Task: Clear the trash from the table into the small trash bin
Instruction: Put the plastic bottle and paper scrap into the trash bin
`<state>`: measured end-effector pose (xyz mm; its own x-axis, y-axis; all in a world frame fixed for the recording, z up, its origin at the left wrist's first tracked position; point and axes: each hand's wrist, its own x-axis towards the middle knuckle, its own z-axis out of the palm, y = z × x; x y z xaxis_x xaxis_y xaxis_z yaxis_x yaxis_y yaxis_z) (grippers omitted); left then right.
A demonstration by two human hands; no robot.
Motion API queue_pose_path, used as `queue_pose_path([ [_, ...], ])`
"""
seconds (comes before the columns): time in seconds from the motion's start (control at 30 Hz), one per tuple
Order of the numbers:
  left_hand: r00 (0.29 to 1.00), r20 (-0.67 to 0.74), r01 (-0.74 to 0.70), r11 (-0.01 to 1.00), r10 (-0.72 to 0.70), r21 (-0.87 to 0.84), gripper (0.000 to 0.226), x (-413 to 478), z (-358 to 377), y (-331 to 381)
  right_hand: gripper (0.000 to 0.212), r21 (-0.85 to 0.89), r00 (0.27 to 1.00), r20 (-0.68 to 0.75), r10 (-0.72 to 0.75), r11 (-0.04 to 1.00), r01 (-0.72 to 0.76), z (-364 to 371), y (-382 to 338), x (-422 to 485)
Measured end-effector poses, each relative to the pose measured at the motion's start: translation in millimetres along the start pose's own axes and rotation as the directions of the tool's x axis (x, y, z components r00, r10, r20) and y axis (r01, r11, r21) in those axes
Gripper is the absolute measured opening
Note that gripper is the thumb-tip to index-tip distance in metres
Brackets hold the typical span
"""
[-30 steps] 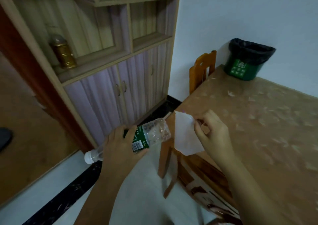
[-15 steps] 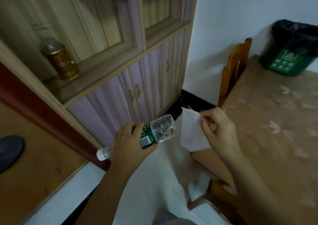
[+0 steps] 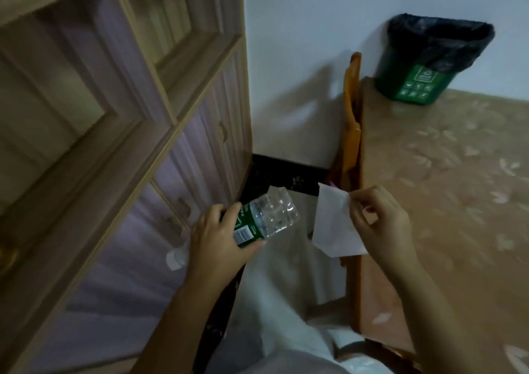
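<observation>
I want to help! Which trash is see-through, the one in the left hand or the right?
The bottle in the left hand is see-through; the right hand pinches a white paper.

The left hand [image 3: 220, 239] grips a clear plastic water bottle [image 3: 257, 222] around its green label, held off the tabletop's left edge. The right hand [image 3: 380, 222] pinches a white tissue [image 3: 332, 225] at that edge. A green trash bin [image 3: 423, 67] with a black liner stands at the table's [image 3: 443, 187] far left corner.
</observation>
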<state>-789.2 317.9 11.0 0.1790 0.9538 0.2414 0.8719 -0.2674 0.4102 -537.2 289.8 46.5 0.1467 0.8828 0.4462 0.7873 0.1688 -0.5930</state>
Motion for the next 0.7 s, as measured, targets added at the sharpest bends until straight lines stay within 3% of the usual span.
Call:
queue_pose_path([
  [0.33,0.944,0.089,-0.306,0.943,0.318,-0.129,0.079,159.4,21.5,-12.9,0.015,-0.169,0.965,-0.238,0.111,0.974,-0.154,28.3,-1.9,74.9],
  [0.7,0.850,0.059,-0.505,0.842,0.523,-0.191,0.075,344.5,83.6,47.5,0.016,-0.169,0.876,-0.450,0.173,0.947,-0.274,22.9,91.5,206.0],
])
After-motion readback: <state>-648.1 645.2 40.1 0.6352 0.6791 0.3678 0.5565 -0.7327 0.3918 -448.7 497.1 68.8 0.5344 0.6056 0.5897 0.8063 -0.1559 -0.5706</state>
